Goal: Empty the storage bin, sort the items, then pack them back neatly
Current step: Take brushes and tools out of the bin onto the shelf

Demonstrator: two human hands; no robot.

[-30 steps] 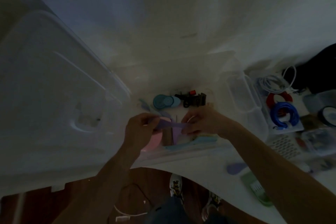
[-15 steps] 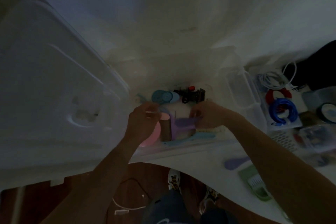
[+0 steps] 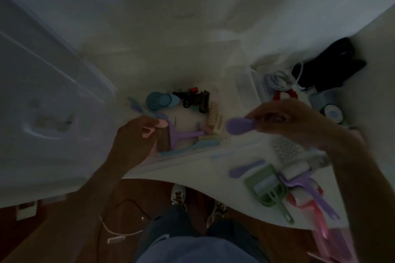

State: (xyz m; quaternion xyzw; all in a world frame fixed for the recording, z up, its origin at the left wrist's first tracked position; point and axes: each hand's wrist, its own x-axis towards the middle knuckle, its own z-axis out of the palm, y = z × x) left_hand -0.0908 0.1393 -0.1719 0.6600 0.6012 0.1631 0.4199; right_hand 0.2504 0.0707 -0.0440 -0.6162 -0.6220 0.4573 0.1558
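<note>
Filling the left half of the frame, a large translucent plastic lid (image 3: 42, 100) lies on the white table (image 3: 192, 6). At centre sits the clear plastic storage bin (image 3: 188, 156), its near wall facing the camera, with items inside: a round teal plastic case (image 3: 159, 100) and a black and red gadget (image 3: 195, 98) toward the far side, a cream ridged hair claw (image 3: 214, 119), a purple plastic squeegee-shaped tool (image 3: 181, 135) and a light blue flat handle (image 3: 188, 148) near the front wall.

At lower right of the frame, on the table outside the bin, lie a green plastic comb-toothed scoop (image 3: 267, 188), a purple lint roller (image 3: 299, 177) and a small purple oval spoon-like piece (image 3: 245, 168). A white coiled cable (image 3: 280, 79) rests at upper right.

Right hand (image 3: 284, 117), right of centre, pinches the handle of a purple oval paddle brush (image 3: 239, 126), held up above the bin's right edge. Left hand (image 3: 136, 141), reaching over the bin's front left corner, curls its fingers round a pink plastic piece (image 3: 159, 126).
</note>
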